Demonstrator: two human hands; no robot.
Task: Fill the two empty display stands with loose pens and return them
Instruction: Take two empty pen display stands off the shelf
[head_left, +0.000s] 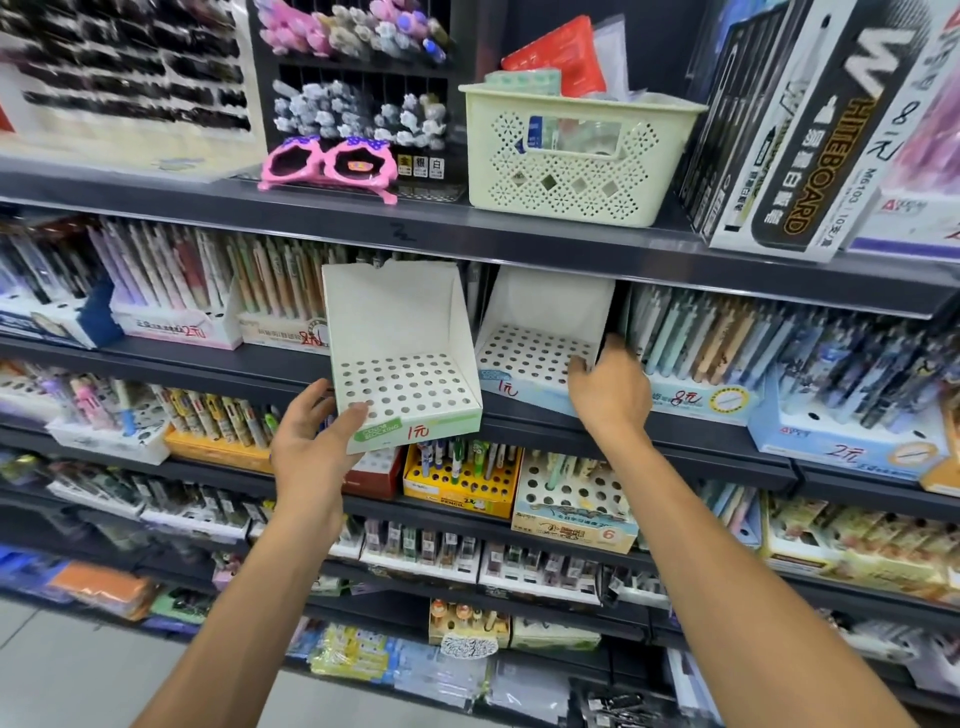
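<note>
now left hand (311, 447) gripping green stand (405, 358) past shelf edge — right hand (610, 387) on blue stand (535, 353)

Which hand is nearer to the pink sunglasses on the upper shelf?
The left. The left hand grips the green-edged stand, almost straight below the pink sunglasses. The right hand holds the blue-edged stand, lower and farther to the right.

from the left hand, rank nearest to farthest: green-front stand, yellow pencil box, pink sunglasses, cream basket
1. green-front stand: gripped by the left hand
2. yellow pencil box: just right, lower shelf
3. pink sunglasses: top shelf, above
4. cream basket: top shelf, up right
</note>
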